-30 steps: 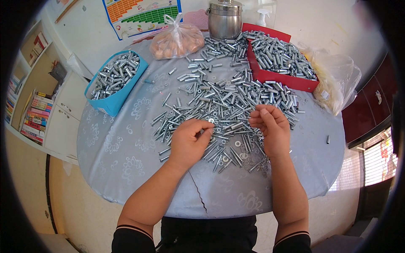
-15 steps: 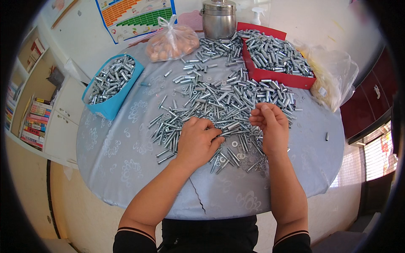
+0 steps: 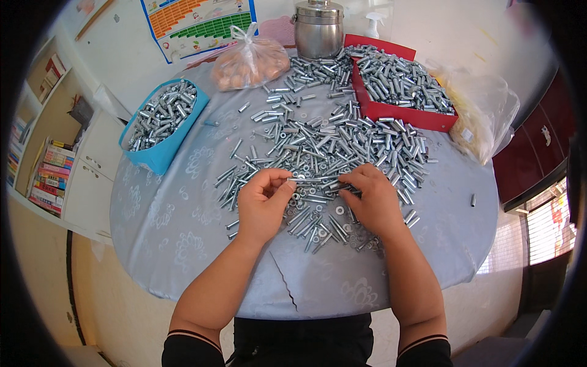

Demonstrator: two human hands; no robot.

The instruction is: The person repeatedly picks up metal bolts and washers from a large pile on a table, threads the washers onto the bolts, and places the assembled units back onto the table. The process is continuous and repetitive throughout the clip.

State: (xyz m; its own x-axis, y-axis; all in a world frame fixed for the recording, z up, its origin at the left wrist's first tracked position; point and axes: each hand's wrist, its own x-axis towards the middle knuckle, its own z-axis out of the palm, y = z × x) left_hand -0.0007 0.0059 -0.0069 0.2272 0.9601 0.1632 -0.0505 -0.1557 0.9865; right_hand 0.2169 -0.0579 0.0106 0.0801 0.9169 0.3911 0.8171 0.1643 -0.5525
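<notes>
My left hand (image 3: 264,205) is closed, with thumb and forefinger pinching a silver bolt (image 3: 306,180) that points to the right, above the near part of the pile. Opposite it, my right hand (image 3: 373,200) curls its fingers and thumb together at the pile; whatever sits between its fingertips is too small to make out. Below and between both hands spreads a loose pile of metal bolts and sleeves (image 3: 318,142). Flat washers (image 3: 340,210) lie scattered among them.
A blue bin (image 3: 173,142) of metal sleeves stands at left, a red box (image 3: 408,117) of them at back right. Behind are a bag of eggs (image 3: 247,66), a steel pot (image 3: 318,33) and a clear plastic bag (image 3: 483,104). One sleeve (image 3: 473,200) lies near the tablecloth's right edge.
My left hand has drawn back left and now pinches a bolt in view. The right hand has come down and left, from raised above the pile to its near part.
</notes>
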